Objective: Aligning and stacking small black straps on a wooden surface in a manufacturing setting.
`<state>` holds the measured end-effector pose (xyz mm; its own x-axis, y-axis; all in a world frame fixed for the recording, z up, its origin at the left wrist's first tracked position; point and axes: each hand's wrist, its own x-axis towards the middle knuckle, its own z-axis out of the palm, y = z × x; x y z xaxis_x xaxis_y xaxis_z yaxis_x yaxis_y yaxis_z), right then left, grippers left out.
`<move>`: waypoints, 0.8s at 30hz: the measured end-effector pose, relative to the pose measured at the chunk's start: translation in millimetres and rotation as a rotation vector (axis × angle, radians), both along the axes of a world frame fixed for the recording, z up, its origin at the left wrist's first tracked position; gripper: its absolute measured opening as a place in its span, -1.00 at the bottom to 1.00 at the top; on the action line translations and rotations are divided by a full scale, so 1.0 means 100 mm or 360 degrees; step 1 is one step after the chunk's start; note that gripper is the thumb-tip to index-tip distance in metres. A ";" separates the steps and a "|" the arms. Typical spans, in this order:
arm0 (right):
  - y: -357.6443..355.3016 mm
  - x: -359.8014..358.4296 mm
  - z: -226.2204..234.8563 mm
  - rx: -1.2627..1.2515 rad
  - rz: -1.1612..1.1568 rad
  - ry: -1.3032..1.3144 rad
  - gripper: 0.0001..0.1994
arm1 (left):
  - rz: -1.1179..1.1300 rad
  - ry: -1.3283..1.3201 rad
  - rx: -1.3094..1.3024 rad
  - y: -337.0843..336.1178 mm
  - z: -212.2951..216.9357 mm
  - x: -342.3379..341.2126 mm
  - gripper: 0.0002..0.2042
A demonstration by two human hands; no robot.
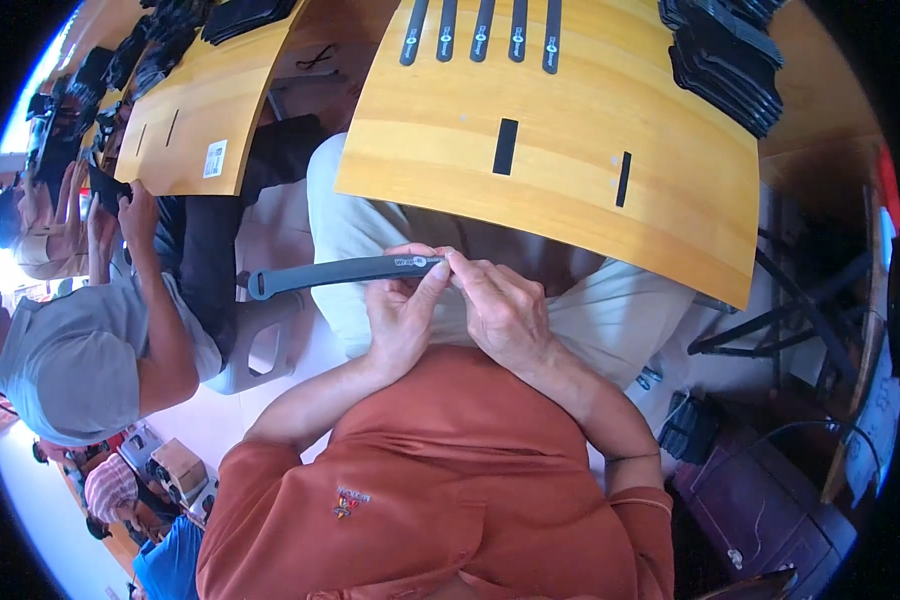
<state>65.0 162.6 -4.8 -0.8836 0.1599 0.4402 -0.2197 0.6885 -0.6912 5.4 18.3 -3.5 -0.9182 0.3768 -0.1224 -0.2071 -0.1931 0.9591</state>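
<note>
A dark grey strap lies across the space above my lap, with a slotted, rounded tip at its left and a small pale printed mark near its right end. My left hand pinches it near that right end, thumb on top. Fingertips of my right hand close on the very tip, meeting the left fingers there. The strap's long part sticks out freely to the left.
Several similar straps lie in a row on the wooden table. Two black strips are nearer its front edge. Stacked black pieces stand at the right. On the left, a co-worker handles a black piece at another table.
</note>
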 end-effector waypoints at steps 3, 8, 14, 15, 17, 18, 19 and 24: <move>0.05 -0.01 -0.07 -0.0057 0.0023 0.0036 -0.62 | -0.0030 0.0015 -0.0035 -0.01 -0.04 -0.02 -0.78; 0.19 0.06 0.09 -0.0169 0.0278 -0.0290 -0.69 | -0.0318 0.0042 -0.0349 -0.17 -0.03 -0.06 -0.79; 0.35 0.18 0.23 0.0090 0.0540 -0.0451 -0.65 | -0.0882 0.0368 -0.0670 -0.32 0.13 -0.23 -0.74; 0.37 0.19 0.24 0.0171 0.0585 -0.0513 -0.63 | -0.1066 0.0485 -0.0777 -0.33 0.18 -0.28 -0.75; 0.42 0.19 0.28 0.0280 0.0675 -0.0529 -0.64 | -0.1297 0.0620 -0.0803 -0.31 0.25 -0.32 -0.75; 0.43 0.19 0.31 0.0386 0.0769 -0.0549 -0.65 | -0.1296 0.0627 -0.0800 -0.32 0.25 -0.34 -0.75; 0.44 0.18 0.34 0.0474 0.0838 -0.0627 -0.65 | -0.1455 0.0788 -0.0808 -0.32 0.26 -0.37 -0.73; 0.47 0.14 0.33 0.0499 0.1003 -0.0656 -0.64 | -0.1894 0.0893 -0.0895 -0.25 0.37 -0.53 -0.66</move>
